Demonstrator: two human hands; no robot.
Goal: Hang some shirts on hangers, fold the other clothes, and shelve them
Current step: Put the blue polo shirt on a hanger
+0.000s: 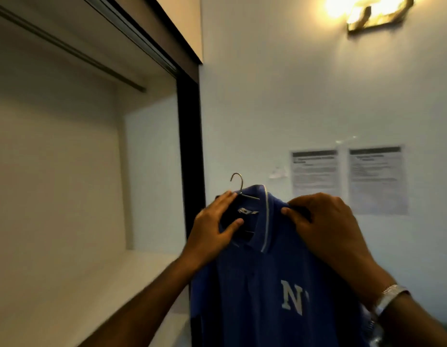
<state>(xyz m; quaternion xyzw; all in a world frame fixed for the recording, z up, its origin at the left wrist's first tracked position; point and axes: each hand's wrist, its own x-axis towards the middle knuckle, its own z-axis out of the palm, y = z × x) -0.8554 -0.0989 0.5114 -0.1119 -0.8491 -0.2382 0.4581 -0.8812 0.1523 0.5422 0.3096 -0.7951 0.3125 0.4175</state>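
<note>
Head view only. Fabric filled the lower middle of the frame: a blue polo shirt [262, 284] with a white-edged collar and white lettering on the chest, already threaded onto a hanger [238, 185] whose metal hook stood upright above the collar. The shirt was held in the air in front of the person, just to the right of the open wardrobe [67, 171] and below the level of its rail [67, 48].

The left hand [213, 227] gripped the collar and the hanger's neck, fingers over the top and thumb curled across the inside of the collar. The right hand [325, 226] pinched the far shoulder, fingers bent over the cloth where the hanger arm appeared to lie beneath; a metal wristband [387, 296] showed on that wrist.

The shirt looked light, soft and limp, so it would likely sag and slide off the hanger if tilted; the hanger was the only stiff part. Taking hold at the hanger's neck just under the hook, with the other hand steadying a shoulder, seemed the safest grip for lifting it to the rail. Two printed notices [350, 179] hung on the wall [267, 96] behind, under a lit wall lamp [372, 13].
</note>
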